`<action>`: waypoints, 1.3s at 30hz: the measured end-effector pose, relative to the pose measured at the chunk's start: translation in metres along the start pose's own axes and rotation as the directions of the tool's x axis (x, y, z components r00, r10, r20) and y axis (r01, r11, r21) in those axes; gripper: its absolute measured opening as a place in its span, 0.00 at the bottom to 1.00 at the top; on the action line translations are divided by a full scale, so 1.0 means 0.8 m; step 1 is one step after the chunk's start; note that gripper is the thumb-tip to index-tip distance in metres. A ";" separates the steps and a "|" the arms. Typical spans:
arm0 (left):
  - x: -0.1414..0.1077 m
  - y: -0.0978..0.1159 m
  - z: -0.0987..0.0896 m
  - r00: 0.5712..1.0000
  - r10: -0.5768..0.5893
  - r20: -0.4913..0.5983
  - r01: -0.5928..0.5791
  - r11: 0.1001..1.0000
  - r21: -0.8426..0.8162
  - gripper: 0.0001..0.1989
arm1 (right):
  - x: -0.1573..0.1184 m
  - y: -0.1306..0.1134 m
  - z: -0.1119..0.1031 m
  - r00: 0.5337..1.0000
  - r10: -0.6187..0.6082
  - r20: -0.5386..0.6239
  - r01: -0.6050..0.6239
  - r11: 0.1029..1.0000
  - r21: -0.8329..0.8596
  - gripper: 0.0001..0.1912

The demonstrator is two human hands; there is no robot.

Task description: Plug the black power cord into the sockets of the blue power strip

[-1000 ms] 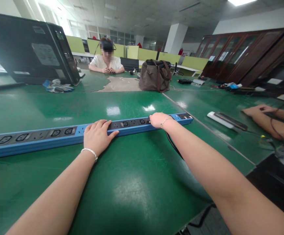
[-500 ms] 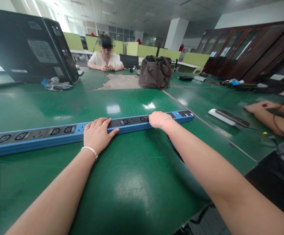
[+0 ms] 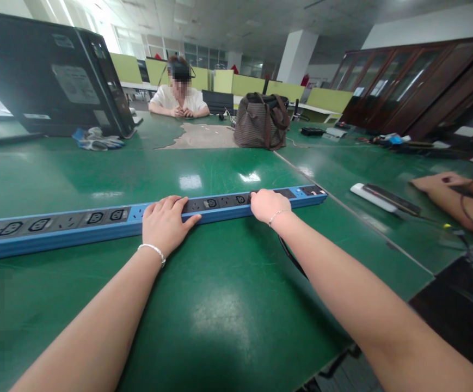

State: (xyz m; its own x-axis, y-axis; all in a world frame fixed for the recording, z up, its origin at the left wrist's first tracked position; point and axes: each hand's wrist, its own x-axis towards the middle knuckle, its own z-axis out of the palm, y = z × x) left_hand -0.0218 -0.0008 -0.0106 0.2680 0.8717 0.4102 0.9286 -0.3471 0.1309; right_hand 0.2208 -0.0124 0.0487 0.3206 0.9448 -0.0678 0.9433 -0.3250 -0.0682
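A long blue power strip (image 3: 68, 237) with black sockets lies across the green table, running from the left edge to right of centre. My left hand (image 3: 166, 220) grips it near the middle, fingers over the top and thumb along the near side. Farther right, my right hand (image 3: 269, 207) is closed in a pinch over one of the sockets. A black plug (image 3: 253, 195) barely shows at its fingertips, and most of it is hidden by the hand. From under that wrist a black cord (image 3: 291, 256) runs down toward the table's near edge.
A black computer case (image 3: 52, 81) stands at the back left, with work gloves (image 3: 97, 140) beside it. Behind the strip is a brown bag (image 3: 258, 122). Across the table sits a person (image 3: 179, 100); another person's arms (image 3: 456, 196) rest at right near a white bar-shaped object (image 3: 373, 197).
The whole view has shifted slightly, so things appear a little farther right. Both hands keep their places on the power strip.
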 end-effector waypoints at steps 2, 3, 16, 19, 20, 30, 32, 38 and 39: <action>0.000 0.000 0.000 1.000 0.005 -0.002 -0.005 1.000 0.006 0.29 | -0.011 0.000 0.010 0.993 0.045 -0.105 -0.044 0.999 0.008 0.27; 0.000 0.001 0.000 1.000 0.008 -0.004 -0.008 1.000 0.010 0.29 | -0.014 0.001 0.014 0.988 0.053 -0.143 -0.051 0.999 0.013 0.26; -0.002 0.000 0.001 1.000 0.012 -0.025 -0.011 0.999 0.041 0.28 | -0.014 0.010 0.028 0.972 0.065 -0.226 -0.056 0.997 0.044 0.24; -0.002 0.000 0.001 0.999 0.012 -0.035 -0.011 1.000 0.027 0.28 | -0.016 0.007 0.031 0.966 0.061 -0.250 -0.055 0.998 0.029 0.24; -0.001 0.000 0.002 0.999 0.011 -0.035 -0.010 1.000 0.018 0.28 | -0.018 0.006 0.031 0.966 0.058 -0.252 -0.054 0.998 0.023 0.24; -0.001 -0.001 0.003 0.999 0.013 -0.042 -0.013 1.000 -0.017 0.28 | -0.030 0.046 -0.039 0.897 0.269 -0.351 -0.046 0.846 0.532 0.22; -0.001 -0.001 0.002 0.999 -0.015 -0.040 0.014 0.999 -0.030 0.30 | -0.034 0.039 -0.037 0.964 0.237 -0.118 -0.061 0.631 0.774 0.19; 0.000 0.001 0.003 0.997 -0.056 -0.045 0.053 0.997 -0.048 0.34 | -0.058 -0.039 -0.022 0.978 -0.133 0.162 -0.102 0.371 0.923 0.18; 0.000 0.001 0.004 0.998 -0.052 -0.046 0.050 0.998 -0.049 0.34 | -0.060 -0.052 -0.022 0.966 -0.178 0.185 -0.115 0.345 0.931 0.18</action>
State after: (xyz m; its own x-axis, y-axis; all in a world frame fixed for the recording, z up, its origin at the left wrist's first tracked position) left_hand -0.0206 0.0001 -0.0132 0.2068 0.8717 0.4443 0.9273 -0.3194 0.1951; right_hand 0.1675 -0.0432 0.0720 0.1257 0.9631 -0.2379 0.2084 -0.2601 -0.9428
